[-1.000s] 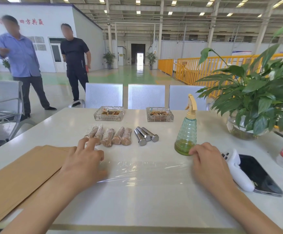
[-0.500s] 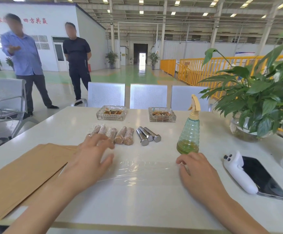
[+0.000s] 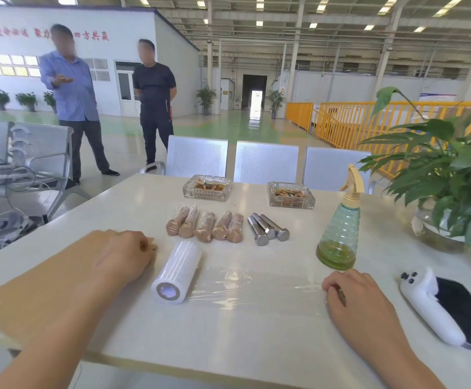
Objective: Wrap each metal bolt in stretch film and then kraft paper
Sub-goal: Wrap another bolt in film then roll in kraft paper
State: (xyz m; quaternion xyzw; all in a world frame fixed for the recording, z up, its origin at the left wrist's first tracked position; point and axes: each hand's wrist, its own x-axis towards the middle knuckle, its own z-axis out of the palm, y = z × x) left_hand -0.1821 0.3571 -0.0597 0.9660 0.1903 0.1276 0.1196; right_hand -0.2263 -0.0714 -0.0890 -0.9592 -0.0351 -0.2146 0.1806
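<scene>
On the white bench (image 3: 256, 346), three bare steel hex-head bolts (image 3: 268, 229) lie side by side, just right of five bolts already wrapped in brown kraft paper (image 3: 204, 228). A white roll of clear stretch film (image 3: 176, 272) lies nearer the person, a sheet of film (image 3: 256, 287) pulled out flat toward the right hand (image 3: 357, 301), whose curled fingers pin its far edge. The left hand (image 3: 124, 255) rests beside the roll, fingers loosely curled, holding nothing. The bolts look heavy, rigid and smooth, so likely best gripped mid-shank; the film seems thin, clingy and easily wrinkled.
</scene>
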